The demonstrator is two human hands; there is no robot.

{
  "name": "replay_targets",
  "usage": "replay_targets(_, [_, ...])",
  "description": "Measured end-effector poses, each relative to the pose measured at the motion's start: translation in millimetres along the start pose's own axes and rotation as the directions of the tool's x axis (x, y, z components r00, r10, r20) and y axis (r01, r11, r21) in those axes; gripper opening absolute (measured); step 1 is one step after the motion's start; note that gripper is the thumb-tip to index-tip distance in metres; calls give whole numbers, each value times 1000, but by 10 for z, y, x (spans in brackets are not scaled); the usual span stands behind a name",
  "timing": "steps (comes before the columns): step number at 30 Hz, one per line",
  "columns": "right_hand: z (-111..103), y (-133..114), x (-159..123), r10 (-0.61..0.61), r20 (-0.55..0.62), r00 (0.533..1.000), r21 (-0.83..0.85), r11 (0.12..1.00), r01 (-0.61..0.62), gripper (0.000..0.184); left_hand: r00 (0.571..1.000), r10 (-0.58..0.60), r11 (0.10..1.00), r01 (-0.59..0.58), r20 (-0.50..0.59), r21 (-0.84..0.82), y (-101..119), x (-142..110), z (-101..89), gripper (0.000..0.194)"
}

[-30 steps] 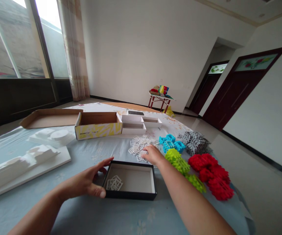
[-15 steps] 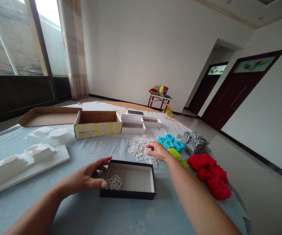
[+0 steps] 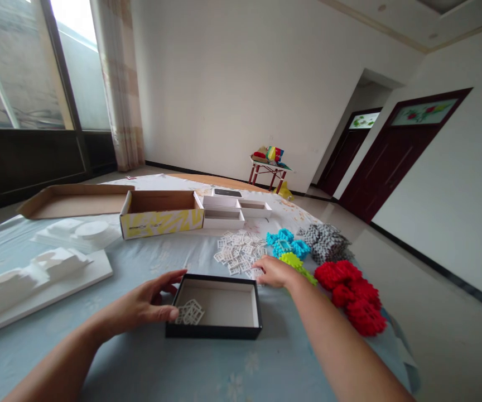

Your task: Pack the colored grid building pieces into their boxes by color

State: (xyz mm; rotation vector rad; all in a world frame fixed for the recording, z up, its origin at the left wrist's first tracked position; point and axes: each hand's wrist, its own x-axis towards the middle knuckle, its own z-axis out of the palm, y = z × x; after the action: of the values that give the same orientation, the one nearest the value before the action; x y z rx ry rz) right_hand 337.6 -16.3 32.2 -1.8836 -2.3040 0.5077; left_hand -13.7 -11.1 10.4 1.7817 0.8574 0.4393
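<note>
My left hand [image 3: 151, 301] grips the left side of a shallow black box [image 3: 213, 333], its thumb at the near corner and its fingers by the far one. Inside the box, a few white square lattice pieces [image 3: 191, 312] lie in the left near corner. My right hand [image 3: 275, 272] is at the near edge of a loose pile of similar white pieces [image 3: 236, 248], just beyond the box's far right corner. Its fingers are drawn together over the pieces; what is between the fingertips is too small to make out.
Right of the pile lie blue [image 3: 289, 243], lime green [image 3: 297, 265], grey [image 3: 327, 243] and red [image 3: 352, 296] clusters. Behind stand a yellow-and-white carton [image 3: 163, 222] and white trays [image 3: 224, 222]. White moulded foam [image 3: 94, 271] lies left. The table's edge curves at right.
My right hand has come back toward me across the white pile, closer to the black box's far right corner. My left hand keeps its hold, and the view has shifted slightly.
</note>
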Motion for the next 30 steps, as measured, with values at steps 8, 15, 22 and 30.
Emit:
replay_targets(8, [-48,-28,-119,-31,28,999,-44,999,33,35,1000,0,1000,0,-12,-2,-14,12,14,82])
replay_targets(15, [43,-76,-292,-118,-53,992,-37,992,117,31,1000,7,1000,-7,-11,12,-21,15,17,81])
replay_targets(22, [107,-111,-277,-80,-99,992,-8,997,80,35,1000,-9,1000,9,-18,-21,50,-18,48,82])
replay_targets(30, [-130,-802,-283,-111,-132,985,522,837,165,37,1000,3,998,-4,-22,-65,93,-22,48,75])
